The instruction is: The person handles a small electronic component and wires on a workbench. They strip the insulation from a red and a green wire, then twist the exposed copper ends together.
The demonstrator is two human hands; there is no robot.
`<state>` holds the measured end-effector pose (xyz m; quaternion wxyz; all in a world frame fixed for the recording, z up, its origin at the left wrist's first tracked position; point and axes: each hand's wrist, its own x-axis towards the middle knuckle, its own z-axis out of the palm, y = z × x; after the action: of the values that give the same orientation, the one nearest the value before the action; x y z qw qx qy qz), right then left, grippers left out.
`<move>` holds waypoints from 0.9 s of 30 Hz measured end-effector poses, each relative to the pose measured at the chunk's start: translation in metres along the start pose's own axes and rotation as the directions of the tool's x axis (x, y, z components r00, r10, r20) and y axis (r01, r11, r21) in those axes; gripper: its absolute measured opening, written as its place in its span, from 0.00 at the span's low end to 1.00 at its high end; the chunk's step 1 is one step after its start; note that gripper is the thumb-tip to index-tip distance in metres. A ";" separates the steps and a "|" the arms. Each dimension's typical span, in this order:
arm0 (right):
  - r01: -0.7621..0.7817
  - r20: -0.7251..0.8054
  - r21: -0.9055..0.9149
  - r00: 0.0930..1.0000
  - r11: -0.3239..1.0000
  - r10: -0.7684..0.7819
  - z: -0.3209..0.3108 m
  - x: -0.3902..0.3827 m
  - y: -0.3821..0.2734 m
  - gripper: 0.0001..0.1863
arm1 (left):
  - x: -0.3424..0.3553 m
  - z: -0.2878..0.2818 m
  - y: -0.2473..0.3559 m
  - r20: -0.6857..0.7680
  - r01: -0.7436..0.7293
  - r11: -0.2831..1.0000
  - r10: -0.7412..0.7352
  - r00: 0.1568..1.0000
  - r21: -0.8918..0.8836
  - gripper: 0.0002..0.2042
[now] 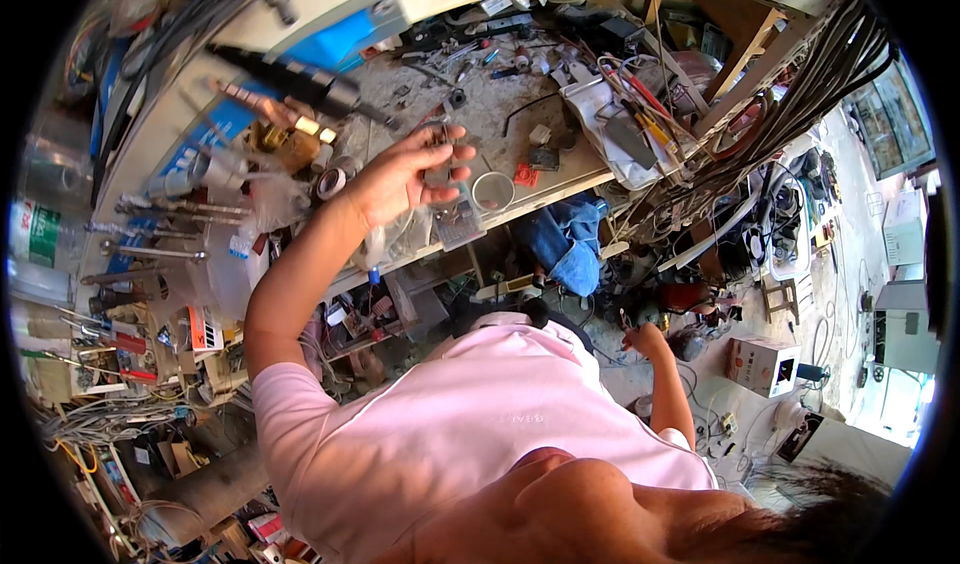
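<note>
Raised over the front edge of the cluttered workbench (pixel 385 89) is my left hand (pixel 405 176), its fingers curled around a small greyish piece (pixel 438 172). The kind of that piece is not clear. Just below the fingers, a clear plastic box (pixel 458 224) and a round clear-rimmed dish (pixel 493 192) sit at the bench edge. A black rod-shaped tool (pixel 300 82), blurred, hangs beyond the hand, its thin tip pointing toward it. Lower down, beside my body, my right hand (pixel 645 340) is closed; a small thin thing (pixel 625 319) shows at its fingertips, too small to name.
Blue denim cloth (pixel 570 246) hangs below the bench edge. Papers and several hand tools (pixel 640 129) lie at the bench's right. Drill bits (pixel 155 232) and a tape roll (pixel 331 183) are at the left. A white carton (pixel 762 366) stands on the floor at right.
</note>
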<state>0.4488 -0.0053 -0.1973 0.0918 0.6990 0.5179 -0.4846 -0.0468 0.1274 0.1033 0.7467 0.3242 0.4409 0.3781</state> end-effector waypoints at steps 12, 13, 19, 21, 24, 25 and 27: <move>0.019 -0.430 0.099 0.902 0.995 0.025 0.068 0.061 0.002 0.15 | 0.240 -0.088 0.070 -0.402 0.054 0.840 0.201 0.893 0.540 0.15; 0.032 -0.421 0.093 0.907 0.995 0.010 0.072 0.060 0.002 0.15 | 0.260 -0.105 0.064 -0.398 0.019 0.756 0.323 0.858 0.655 0.15; 0.003 -0.358 0.154 0.932 0.988 0.053 0.089 0.049 0.014 0.14 | 0.316 -0.107 0.048 0.002 0.087 -0.065 0.811 0.585 0.994 0.14; 0.035 -0.356 0.154 0.934 0.987 0.023 0.094 0.047 0.021 0.15 | 0.323 -0.103 0.041 0.010 0.201 -0.158 0.809 0.588 0.967 0.16; 0.020 -0.367 0.124 0.930 0.992 0.027 0.100 0.048 0.028 0.14 | 0.323 -0.096 0.042 -0.077 0.293 -0.186 0.710 0.700 0.938 0.17; 0.019 -0.357 0.122 0.934 0.992 0.027 0.101 0.050 0.029 0.14 | 0.319 -0.095 0.043 -0.092 0.298 -0.188 0.687 0.721 0.936 0.16; 0.014 -0.348 0.124 0.937 0.992 0.031 0.107 0.061 0.034 0.14 | 0.311 -0.085 0.047 -0.068 0.255 -0.184 0.671 0.738 0.949 0.16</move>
<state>0.4133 -0.0492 -0.3117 -0.0431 0.7804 0.4916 -0.3840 -0.0358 0.4282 -0.0205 -0.0323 0.7033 0.6997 0.1217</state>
